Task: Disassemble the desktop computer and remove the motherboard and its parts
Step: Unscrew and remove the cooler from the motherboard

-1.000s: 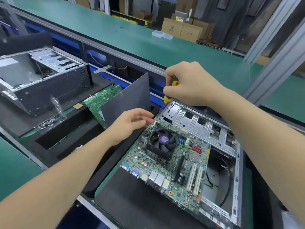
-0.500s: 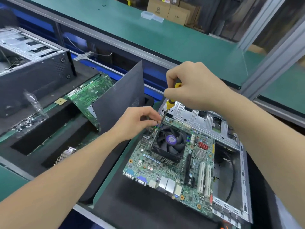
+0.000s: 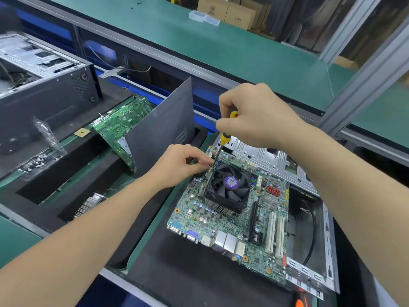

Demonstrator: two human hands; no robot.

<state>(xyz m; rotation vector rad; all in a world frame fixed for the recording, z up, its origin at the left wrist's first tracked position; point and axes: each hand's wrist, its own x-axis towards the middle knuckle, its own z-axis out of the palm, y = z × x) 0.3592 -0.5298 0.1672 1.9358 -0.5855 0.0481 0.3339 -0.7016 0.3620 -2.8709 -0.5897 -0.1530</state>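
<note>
You are working under bright, even light falling from overhead, so your left hand point(image 3: 181, 165) and right hand point(image 3: 254, 116) are throwing only faint, soft shadows onto the motherboard point(image 3: 221, 229). The bare metal chassis point(image 3: 265, 158) is catching pale glare. The wide lens is bowing the aluminium post point(image 3: 365, 69) and stretching your forearms in the lower corners. The screwdriver point(image 3: 224, 138) is reading sharp; the cardboard boxes point(image 3: 225, 9) and black case point(image 3: 44, 103) are looking soft.

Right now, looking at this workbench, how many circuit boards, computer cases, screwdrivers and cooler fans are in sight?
Circuit boards: 2
Computer cases: 2
Screwdriver: 1
Cooler fan: 1
Total: 6
</note>
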